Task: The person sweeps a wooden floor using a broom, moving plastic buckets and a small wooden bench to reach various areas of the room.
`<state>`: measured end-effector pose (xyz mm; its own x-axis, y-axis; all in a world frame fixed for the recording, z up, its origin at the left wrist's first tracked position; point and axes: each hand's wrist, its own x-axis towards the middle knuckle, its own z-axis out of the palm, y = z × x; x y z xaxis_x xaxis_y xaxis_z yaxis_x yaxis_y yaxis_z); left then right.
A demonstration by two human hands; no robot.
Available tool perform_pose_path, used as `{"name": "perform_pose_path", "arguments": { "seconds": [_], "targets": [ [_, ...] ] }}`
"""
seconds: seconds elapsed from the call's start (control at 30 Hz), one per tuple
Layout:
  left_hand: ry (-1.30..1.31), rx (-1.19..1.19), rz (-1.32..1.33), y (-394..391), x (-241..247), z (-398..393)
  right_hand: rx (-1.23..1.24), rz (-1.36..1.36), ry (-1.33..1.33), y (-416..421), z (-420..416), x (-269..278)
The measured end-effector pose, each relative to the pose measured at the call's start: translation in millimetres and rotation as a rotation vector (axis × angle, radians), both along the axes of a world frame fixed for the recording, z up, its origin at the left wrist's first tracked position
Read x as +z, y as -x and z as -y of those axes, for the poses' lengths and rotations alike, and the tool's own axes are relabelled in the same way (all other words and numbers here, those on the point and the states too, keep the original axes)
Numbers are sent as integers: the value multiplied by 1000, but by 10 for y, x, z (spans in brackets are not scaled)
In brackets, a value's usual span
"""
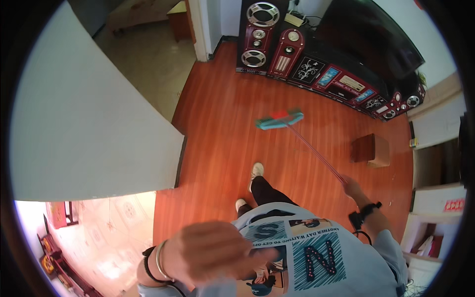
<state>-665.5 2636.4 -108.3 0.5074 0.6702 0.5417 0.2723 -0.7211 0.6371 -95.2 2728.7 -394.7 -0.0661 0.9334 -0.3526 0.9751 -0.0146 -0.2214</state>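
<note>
A broom [280,119] with a teal, green and red head lies against the reddish wood-look floor [219,111], slightly motion-blurred. Its thin pinkish handle [315,152] slants down to the right, into my right hand [351,187], which is closed around the upper end. A dark device is strapped to my right wrist. My left hand [215,252] is raised close to the camera in front of my printed light-blue shirt [356,256]. It is blurred, with a bangle and a dark band at the wrist; the fingers point right, and no object shows in it.
A dark red speaker and TV cabinet [337,83] stands along the far wall, with a large television [371,33] above it. A small brown stool or box [370,150] sits on the floor to the right. A white wall [100,148] juts in from the left, beside a doorway.
</note>
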Motion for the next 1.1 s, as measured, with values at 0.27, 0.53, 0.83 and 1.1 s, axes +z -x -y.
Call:
{"name": "perform_pose_path", "arguments": {
  "seconds": [0.27, 0.53, 0.83, 1.1],
  "targets": [
    [-61, 189, 11, -306, 0, -411, 426, -205, 77, 2695, -2319, -1096],
    [-8, 302, -37, -157, -349, -952, 614, -106, 101, 4702, -2758, -1416],
    [-12, 376, -22, -7, -243, -709, 814, 35, 139, 2372, -2499, -1087],
    [111, 325, 33, 172, -254, -244, 202, 593, 556, -62, -391, 217]
  ]
}}
